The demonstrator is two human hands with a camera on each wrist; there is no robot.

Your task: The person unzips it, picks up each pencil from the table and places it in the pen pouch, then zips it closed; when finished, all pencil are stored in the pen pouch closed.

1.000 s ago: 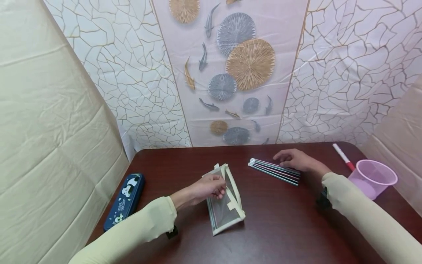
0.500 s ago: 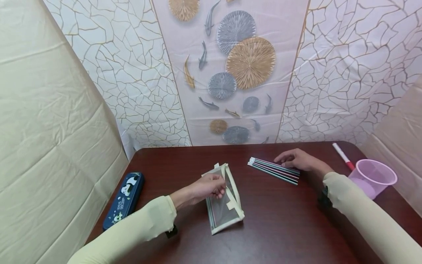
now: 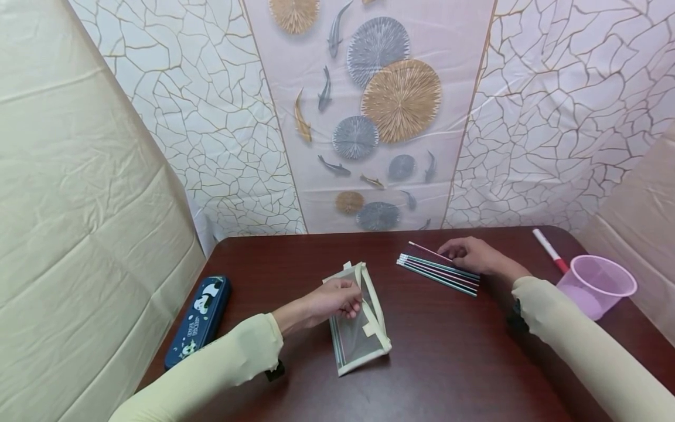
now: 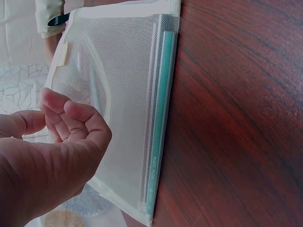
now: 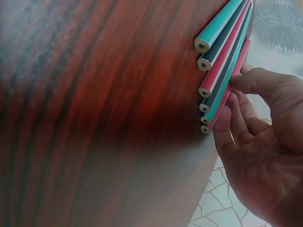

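Observation:
My left hand (image 3: 333, 300) pinches the open edge of a mesh pouch (image 3: 358, 340), which lies tilted on the table with its mouth gaping. Inside the pouch, in the left wrist view, a green pencil (image 4: 161, 104) runs along its lower edge beside other thin sticks. My right hand (image 3: 474, 256) pinches a red pencil (image 3: 426, 250) between thumb and fingers at the far side of a row of pencils (image 3: 437, 274). That pencil lies at an angle to the row. The right wrist view shows the row's blunt ends, green, dark and red, beside my fingertips (image 5: 235, 81).
A blue panda pencil case (image 3: 199, 321) lies at the table's left edge. Toward the right stand a pink cup (image 3: 593, 287) and, behind it, a white and red marker (image 3: 549, 251). Patterned cloth hangs behind the table, with padded cream panels at both sides.
One red pencil has come away from the row at its far end, angled toward the back, in my right hand's pinch. My left hand and the pouch have stayed in place.

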